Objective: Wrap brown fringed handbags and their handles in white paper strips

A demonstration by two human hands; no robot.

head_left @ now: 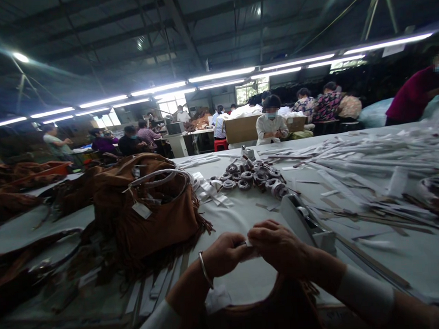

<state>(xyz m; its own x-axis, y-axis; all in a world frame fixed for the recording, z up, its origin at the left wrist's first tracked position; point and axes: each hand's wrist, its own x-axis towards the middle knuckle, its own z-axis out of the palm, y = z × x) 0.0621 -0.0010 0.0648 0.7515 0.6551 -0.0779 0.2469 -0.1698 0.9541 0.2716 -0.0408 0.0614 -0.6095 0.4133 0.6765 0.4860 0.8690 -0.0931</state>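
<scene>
My left hand (224, 255), with a bangle at the wrist, is closed on a small pale strip (248, 242). Its thumb points toward my right hand (277, 242), whose fingers are pressed together on the same strip. Both hands meet above the opening of a dark brown bag (264, 314) at the table's front edge. A white tag (218, 298) hangs near my left wrist. Just beyond my right hand stands a grey tape dispenser (307, 223). Most of the strip is hidden by my fingers.
Brown fringed bag (152, 217) with a paper tag sits left. Rolled coils (255, 175) lie in the middle of the white table (240, 215). Strips (369, 156) cover the right side. A person in white (271, 127) sits opposite; a person in magenta (409, 95) leans in at right.
</scene>
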